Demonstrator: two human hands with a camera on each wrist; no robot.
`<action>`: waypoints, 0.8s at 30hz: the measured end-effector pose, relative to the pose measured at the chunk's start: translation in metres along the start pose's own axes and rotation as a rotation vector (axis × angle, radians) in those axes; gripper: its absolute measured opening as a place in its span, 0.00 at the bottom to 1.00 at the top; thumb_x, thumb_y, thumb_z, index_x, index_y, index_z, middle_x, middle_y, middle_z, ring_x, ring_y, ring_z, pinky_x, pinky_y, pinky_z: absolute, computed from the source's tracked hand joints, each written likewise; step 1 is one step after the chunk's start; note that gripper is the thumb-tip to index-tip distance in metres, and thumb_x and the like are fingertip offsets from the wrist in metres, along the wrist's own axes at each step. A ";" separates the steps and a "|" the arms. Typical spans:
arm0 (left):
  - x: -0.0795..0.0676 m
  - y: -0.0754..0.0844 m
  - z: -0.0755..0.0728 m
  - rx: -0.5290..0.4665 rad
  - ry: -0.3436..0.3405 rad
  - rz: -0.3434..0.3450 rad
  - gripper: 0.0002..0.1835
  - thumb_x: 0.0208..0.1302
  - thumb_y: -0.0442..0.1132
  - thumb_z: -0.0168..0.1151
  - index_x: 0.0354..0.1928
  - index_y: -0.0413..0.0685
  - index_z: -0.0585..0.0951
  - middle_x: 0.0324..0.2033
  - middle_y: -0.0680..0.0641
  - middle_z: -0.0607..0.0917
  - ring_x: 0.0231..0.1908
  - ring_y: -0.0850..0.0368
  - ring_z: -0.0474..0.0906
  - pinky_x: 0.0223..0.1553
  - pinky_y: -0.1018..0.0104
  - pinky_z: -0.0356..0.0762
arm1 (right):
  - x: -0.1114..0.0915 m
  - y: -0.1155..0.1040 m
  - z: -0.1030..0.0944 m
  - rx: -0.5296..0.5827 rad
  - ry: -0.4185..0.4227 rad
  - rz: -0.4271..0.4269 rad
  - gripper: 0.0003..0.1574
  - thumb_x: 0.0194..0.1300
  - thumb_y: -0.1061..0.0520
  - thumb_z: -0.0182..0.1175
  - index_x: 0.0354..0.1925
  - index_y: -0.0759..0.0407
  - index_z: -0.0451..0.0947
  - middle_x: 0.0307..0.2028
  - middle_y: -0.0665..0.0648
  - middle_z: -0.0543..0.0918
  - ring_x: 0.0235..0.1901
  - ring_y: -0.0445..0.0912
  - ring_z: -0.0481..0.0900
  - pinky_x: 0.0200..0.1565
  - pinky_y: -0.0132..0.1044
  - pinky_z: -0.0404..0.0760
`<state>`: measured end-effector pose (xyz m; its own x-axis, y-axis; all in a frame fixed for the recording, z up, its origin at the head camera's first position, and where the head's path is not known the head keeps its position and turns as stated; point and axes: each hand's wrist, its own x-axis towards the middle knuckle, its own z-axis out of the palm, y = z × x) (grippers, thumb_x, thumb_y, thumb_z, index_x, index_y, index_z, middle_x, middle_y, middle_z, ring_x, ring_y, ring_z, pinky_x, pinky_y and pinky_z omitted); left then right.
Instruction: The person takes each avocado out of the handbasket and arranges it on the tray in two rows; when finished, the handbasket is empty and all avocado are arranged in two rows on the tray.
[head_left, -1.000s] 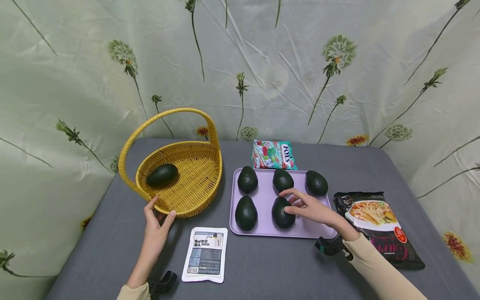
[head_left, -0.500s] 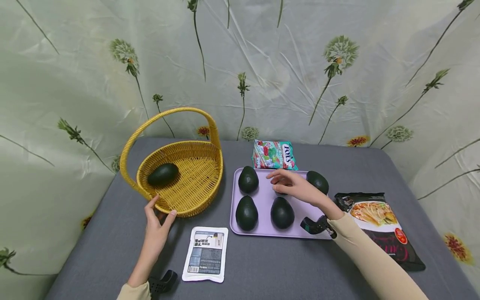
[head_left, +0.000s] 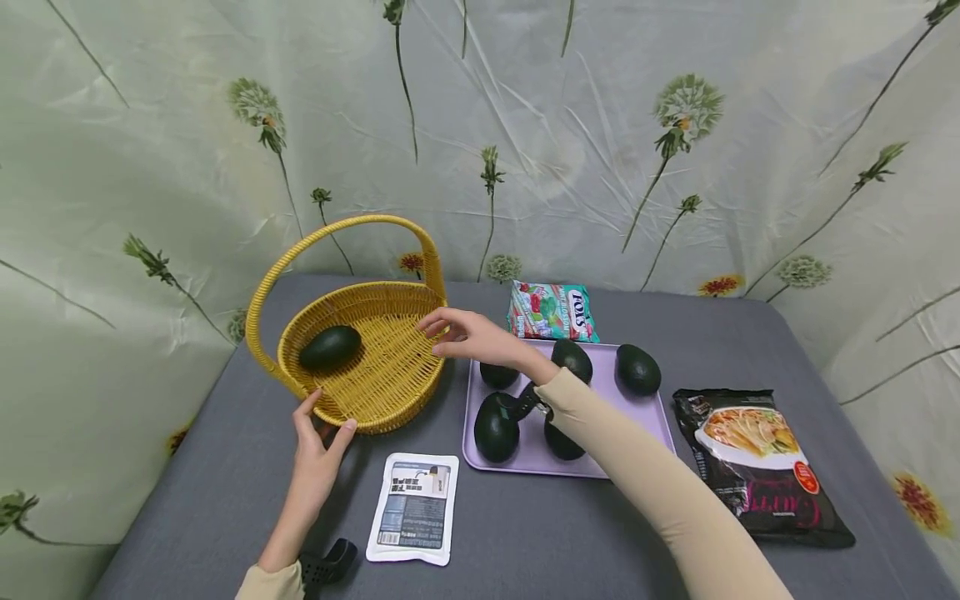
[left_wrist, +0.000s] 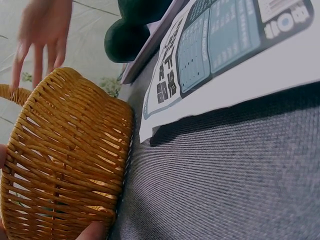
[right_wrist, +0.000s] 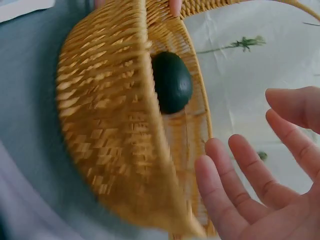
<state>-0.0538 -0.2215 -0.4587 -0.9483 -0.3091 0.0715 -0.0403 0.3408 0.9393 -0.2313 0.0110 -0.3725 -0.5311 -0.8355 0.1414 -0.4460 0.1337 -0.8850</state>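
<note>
A yellow wicker basket (head_left: 386, 379) with an arched handle stands at the left, one dark green avocado (head_left: 330, 348) lying inside it. My left hand (head_left: 318, 467) grips the basket's near rim, thumb and fingers apart along it. Over the basket's right side hovers my right hand (head_left: 480, 340); in the right wrist view its fingers (right_wrist: 250, 165) are spread and hold nothing. The lilac tray (head_left: 645, 425) bears several avocados (head_left: 497, 429), partly covered by my right forearm. In the left wrist view the woven basket side (left_wrist: 70, 150) fills the left.
A white pouch (head_left: 414, 508) lies in front of the basket. Behind the tray is a FOX'S candy bag (head_left: 551, 310). A black noodle packet (head_left: 761, 467) lies right of the tray. A flowered cloth (head_left: 570, 167) hangs behind the grey table.
My right hand has left the avocado at the tray's front middle, passed over the back one and moved left, empty, to the basket. My left hand stays on the rim.
</note>
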 end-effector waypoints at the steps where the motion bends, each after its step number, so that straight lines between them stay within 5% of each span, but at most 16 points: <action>1: 0.000 0.000 0.000 -0.001 -0.001 -0.001 0.38 0.70 0.36 0.55 0.72 0.41 0.44 0.70 0.33 0.46 0.63 0.29 0.56 0.56 0.38 0.59 | 0.010 0.000 0.005 -0.003 -0.007 -0.013 0.22 0.67 0.64 0.57 0.59 0.67 0.70 0.55 0.62 0.76 0.56 0.54 0.73 0.54 0.37 0.72; 13: 0.003 -0.001 -0.003 -0.005 -0.012 -0.015 0.38 0.70 0.36 0.54 0.72 0.42 0.44 0.70 0.33 0.45 0.63 0.30 0.55 0.57 0.37 0.57 | 0.097 -0.008 0.055 0.016 -0.096 0.037 0.25 0.65 0.71 0.55 0.61 0.69 0.69 0.60 0.66 0.70 0.60 0.57 0.68 0.55 0.30 0.70; 24: 0.003 -0.003 -0.003 -0.016 -0.024 -0.006 0.37 0.70 0.37 0.54 0.71 0.42 0.44 0.69 0.33 0.45 0.62 0.30 0.57 0.57 0.38 0.58 | 0.125 0.002 0.078 -0.133 -0.159 0.212 0.36 0.64 0.71 0.55 0.69 0.55 0.64 0.69 0.56 0.62 0.65 0.47 0.61 0.57 0.33 0.65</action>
<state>-0.0558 -0.2262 -0.4599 -0.9555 -0.2893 0.0579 -0.0411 0.3251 0.9448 -0.2420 -0.1346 -0.3914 -0.5075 -0.8531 -0.1211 -0.4334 0.3742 -0.8198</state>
